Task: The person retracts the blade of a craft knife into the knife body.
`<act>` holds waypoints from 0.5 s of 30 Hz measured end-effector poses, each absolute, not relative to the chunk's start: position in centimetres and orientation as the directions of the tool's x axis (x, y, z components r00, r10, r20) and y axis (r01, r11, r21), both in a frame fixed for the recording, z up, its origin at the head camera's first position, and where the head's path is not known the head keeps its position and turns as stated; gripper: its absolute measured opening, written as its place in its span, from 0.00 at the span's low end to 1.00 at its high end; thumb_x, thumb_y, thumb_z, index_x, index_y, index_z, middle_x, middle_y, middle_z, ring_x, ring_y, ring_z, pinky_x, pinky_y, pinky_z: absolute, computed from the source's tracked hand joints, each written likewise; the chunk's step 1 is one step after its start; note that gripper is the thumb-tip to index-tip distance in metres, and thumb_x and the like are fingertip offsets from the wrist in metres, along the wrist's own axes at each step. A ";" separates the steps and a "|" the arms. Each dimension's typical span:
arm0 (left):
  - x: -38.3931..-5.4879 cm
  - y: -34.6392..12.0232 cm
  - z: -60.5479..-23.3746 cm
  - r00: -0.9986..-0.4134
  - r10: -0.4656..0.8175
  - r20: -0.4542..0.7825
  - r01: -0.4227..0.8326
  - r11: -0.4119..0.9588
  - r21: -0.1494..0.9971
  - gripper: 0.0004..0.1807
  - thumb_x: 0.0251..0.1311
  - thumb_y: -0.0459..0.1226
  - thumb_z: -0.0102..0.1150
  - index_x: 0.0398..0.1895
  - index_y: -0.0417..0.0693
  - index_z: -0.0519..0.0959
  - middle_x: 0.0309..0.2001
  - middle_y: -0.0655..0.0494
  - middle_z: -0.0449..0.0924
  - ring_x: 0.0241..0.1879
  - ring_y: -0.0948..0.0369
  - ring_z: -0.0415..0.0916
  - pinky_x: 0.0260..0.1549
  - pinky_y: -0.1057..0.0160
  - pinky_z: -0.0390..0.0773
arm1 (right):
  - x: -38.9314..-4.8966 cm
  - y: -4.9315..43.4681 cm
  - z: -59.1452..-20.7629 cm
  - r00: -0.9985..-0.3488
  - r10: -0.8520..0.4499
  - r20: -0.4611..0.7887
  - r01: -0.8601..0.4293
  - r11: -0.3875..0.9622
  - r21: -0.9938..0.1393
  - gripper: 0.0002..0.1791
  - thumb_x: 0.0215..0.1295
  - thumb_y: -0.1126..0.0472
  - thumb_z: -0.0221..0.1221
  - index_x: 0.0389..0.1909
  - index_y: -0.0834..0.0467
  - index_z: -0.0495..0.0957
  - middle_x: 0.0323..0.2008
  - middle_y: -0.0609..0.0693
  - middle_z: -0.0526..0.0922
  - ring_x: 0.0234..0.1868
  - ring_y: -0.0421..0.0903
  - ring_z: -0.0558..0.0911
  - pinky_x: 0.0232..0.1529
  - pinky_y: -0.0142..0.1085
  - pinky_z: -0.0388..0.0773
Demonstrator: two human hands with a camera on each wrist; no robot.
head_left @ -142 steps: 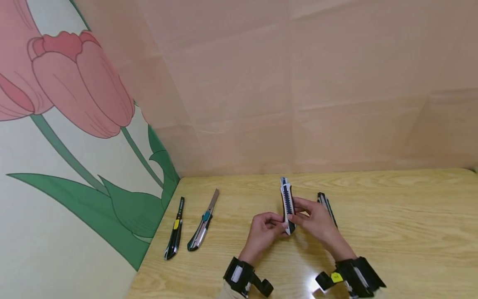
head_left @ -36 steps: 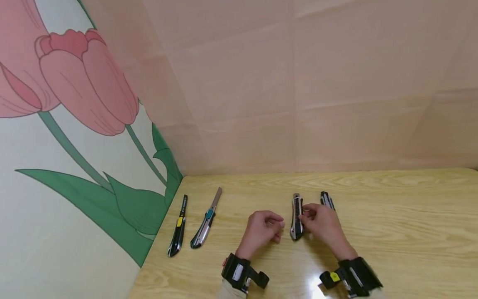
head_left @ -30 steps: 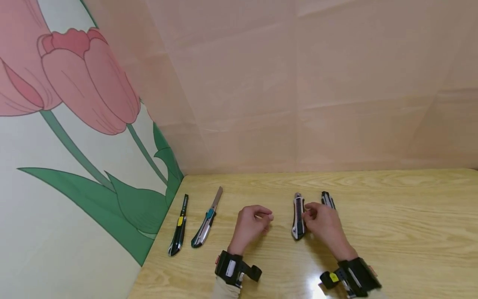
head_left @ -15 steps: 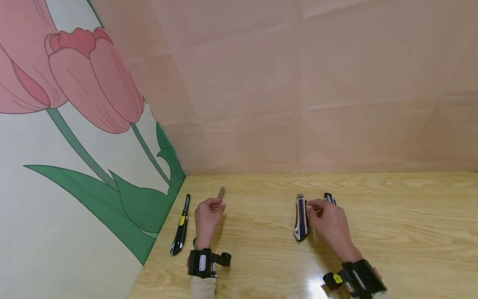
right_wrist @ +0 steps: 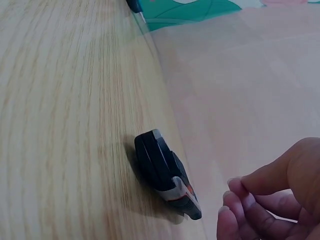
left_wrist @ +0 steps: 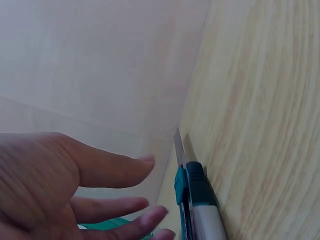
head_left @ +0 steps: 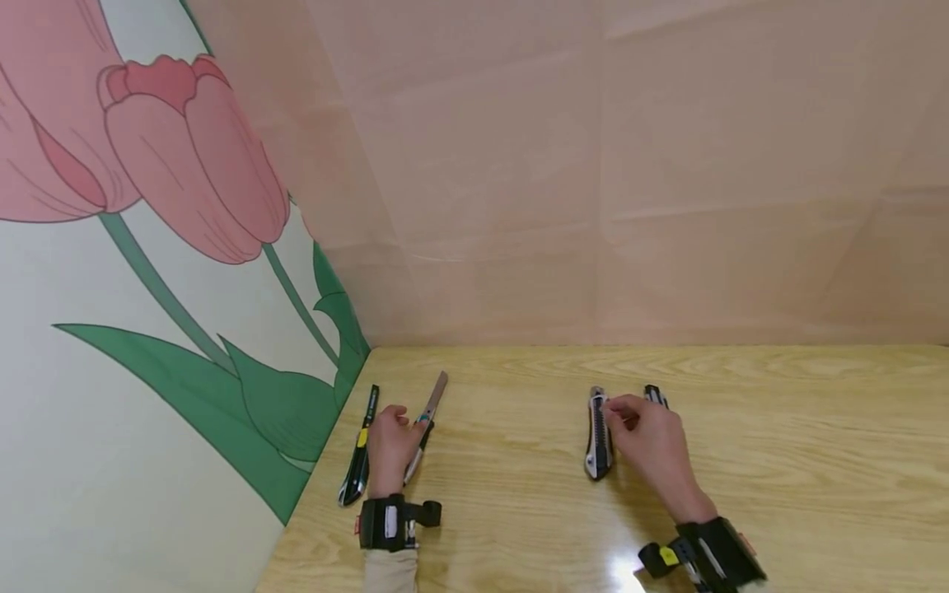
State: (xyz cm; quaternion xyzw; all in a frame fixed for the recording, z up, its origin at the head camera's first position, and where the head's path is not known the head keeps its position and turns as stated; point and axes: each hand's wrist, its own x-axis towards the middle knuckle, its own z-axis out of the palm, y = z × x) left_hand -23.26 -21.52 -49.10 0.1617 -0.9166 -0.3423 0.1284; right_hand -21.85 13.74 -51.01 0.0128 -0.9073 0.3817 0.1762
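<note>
My left hand [head_left: 390, 453] hovers at the left between two utility knives, thumb and fingers apart with nothing in them. The left wrist view has the knife with the teal slider [left_wrist: 202, 212] just beside the fingertips, its blade slid out. To the left, partly covered by the hand, lies a black knife with a yellow slider [head_left: 353, 478]. My right hand [head_left: 656, 445] holds nothing; its fingers are loosely bent, thumb against the fingertips. Close by its fingertips lies a black-and-white utility knife [head_left: 599, 441], also in the right wrist view. A further utility knife [head_left: 654, 394] is mostly hidden behind that hand.
All the knives lie on a light wooden table [head_left: 511, 494]. A pinkish covering [head_left: 593, 206] rises at the table's back edge. At the left stands a wall with a tulip picture [head_left: 200, 181].
Both hands first held the black-and-white knife raised; it now lies on the table. The left hand has since moved left, passing over the teal-slider knife; the right hand has stayed close to the black-and-white knife.
</note>
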 end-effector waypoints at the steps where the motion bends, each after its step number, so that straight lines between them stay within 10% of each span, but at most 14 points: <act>1: -23.2 -21.5 -49.1 -0.916 -0.385 0.115 -0.217 0.714 0.665 0.25 0.50 0.41 0.67 0.50 0.37 0.76 0.42 0.40 0.82 0.39 0.49 0.77 0.38 0.48 0.77 | -21.8 13.7 -51.0 -0.937 0.115 0.330 -0.156 0.708 -0.689 0.07 0.60 0.58 0.60 0.36 0.56 0.82 0.27 0.52 0.83 0.22 0.43 0.74 0.17 0.33 0.71; 15: -23.3 -21.9 -50.2 -0.930 -0.365 0.038 -0.253 0.714 0.653 0.20 0.40 0.38 0.73 0.36 0.37 0.80 0.31 0.48 0.81 0.30 0.55 0.74 0.31 0.56 0.73 | -21.8 13.7 -50.7 -0.942 0.112 0.318 -0.155 0.692 -0.705 0.07 0.61 0.57 0.60 0.36 0.56 0.81 0.28 0.51 0.84 0.25 0.43 0.76 0.20 0.35 0.74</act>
